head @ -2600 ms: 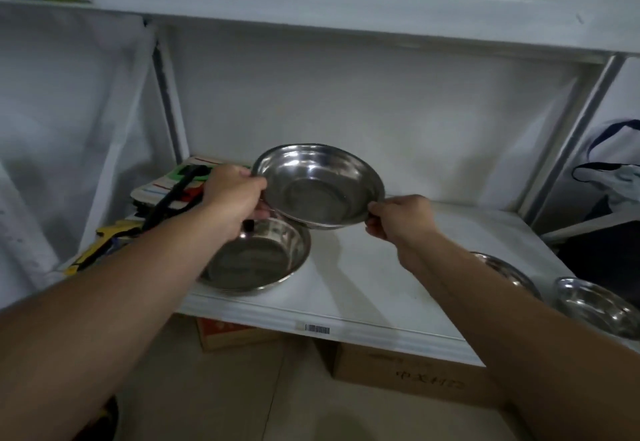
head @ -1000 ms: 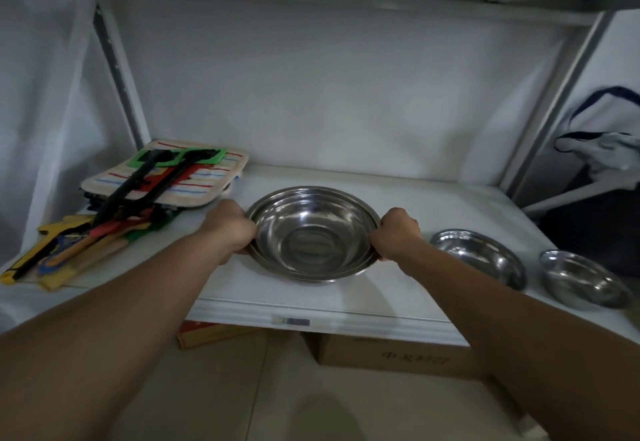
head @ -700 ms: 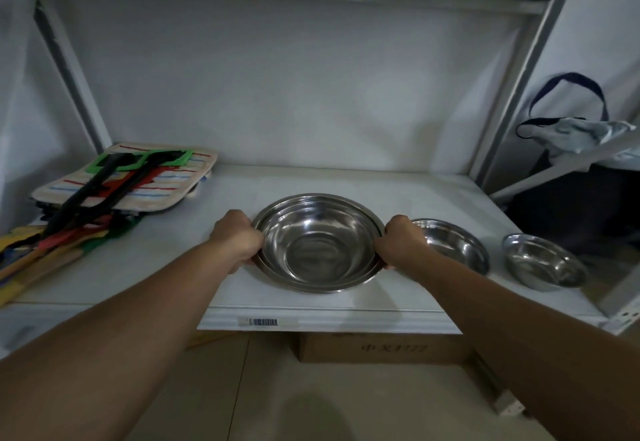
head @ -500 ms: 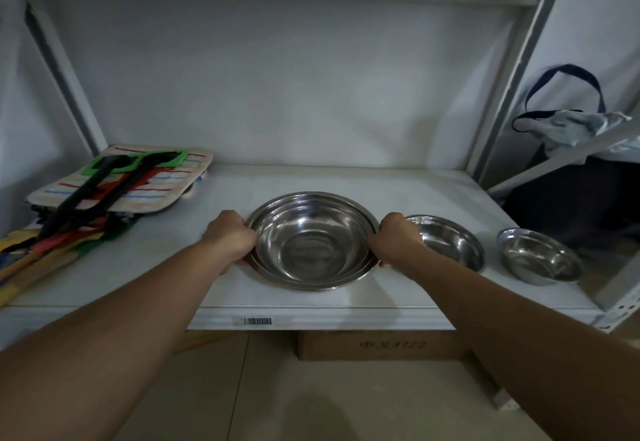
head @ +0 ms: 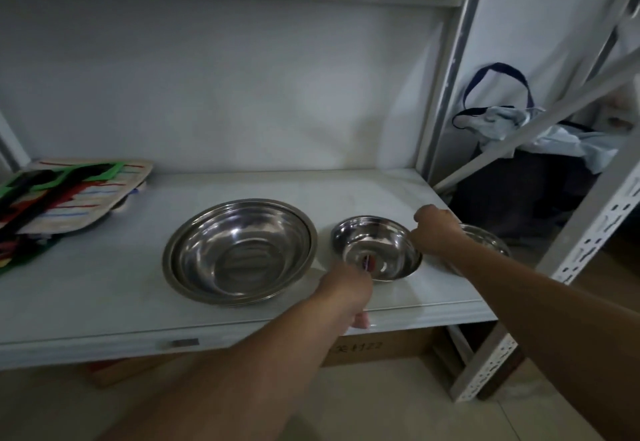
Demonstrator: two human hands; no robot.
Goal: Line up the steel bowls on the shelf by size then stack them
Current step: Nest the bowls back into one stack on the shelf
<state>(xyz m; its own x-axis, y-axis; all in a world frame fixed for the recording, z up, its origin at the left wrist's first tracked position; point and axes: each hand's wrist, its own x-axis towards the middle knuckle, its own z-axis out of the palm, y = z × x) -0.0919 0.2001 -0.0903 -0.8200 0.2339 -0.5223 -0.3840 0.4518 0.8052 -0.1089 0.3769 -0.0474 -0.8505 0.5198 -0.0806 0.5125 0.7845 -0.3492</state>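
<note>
Two large steel bowls sit nested on the white shelf, left of centre. To their right stands a medium steel bowl. My left hand is closed over its near-left rim and my right hand grips its far-right rim. The bowl rests on the shelf. A small steel bowl lies further right, mostly hidden behind my right forearm.
A pile of striped mats and coloured utensils fills the shelf's left end. A metal upright and a slanted brace bound the right side, with a dark bag beyond. Cardboard boxes sit under the shelf.
Both hands let go of the large nested bowls and moved right onto the medium bowl's rim. The view has swung slightly right.
</note>
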